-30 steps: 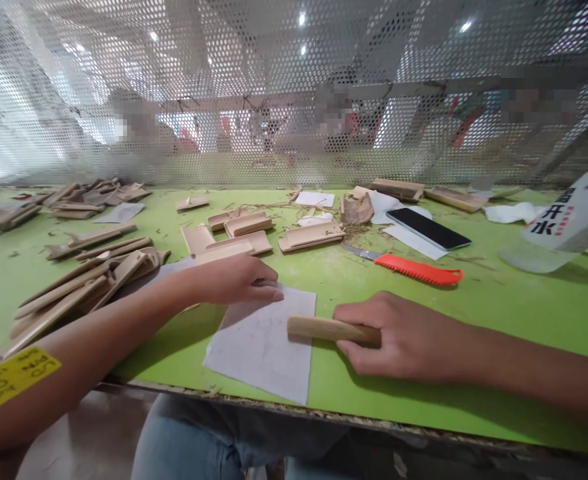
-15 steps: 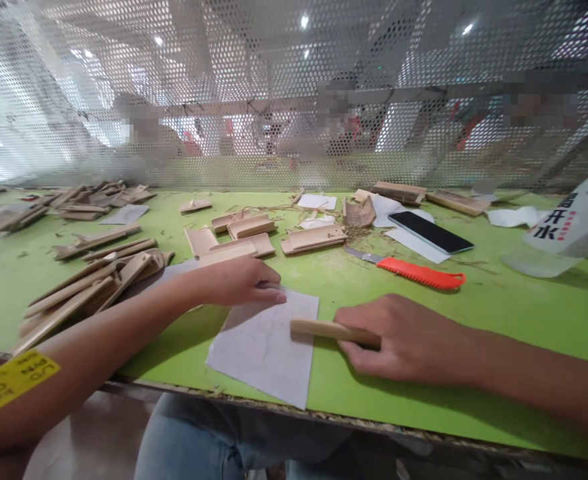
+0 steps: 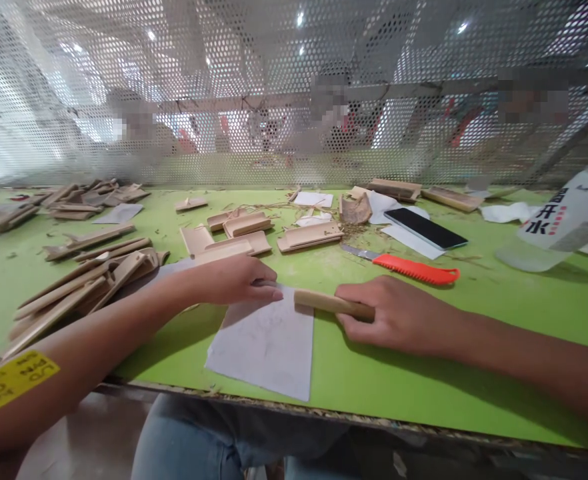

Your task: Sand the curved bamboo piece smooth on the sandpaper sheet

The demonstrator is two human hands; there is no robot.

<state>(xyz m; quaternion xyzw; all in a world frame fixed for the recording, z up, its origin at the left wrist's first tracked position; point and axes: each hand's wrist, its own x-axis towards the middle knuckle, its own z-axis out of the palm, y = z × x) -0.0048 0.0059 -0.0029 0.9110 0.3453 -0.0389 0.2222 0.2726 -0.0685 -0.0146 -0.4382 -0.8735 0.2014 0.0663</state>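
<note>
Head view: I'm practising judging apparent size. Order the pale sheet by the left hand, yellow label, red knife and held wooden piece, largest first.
1. Pale sheet
2. Yellow label, cut by the frame
3. Red knife and held wooden piece: too alike to rank; right hand hides some wood.

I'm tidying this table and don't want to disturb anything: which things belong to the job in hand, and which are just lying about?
Belonging, it seems:
- wooden piece, held in the right hand
- pale sheet by the left hand
- probably the similar slats

Lying about, untouched:
- phone
- bottle
- orange-handled knife, though possibly a tool
</note>
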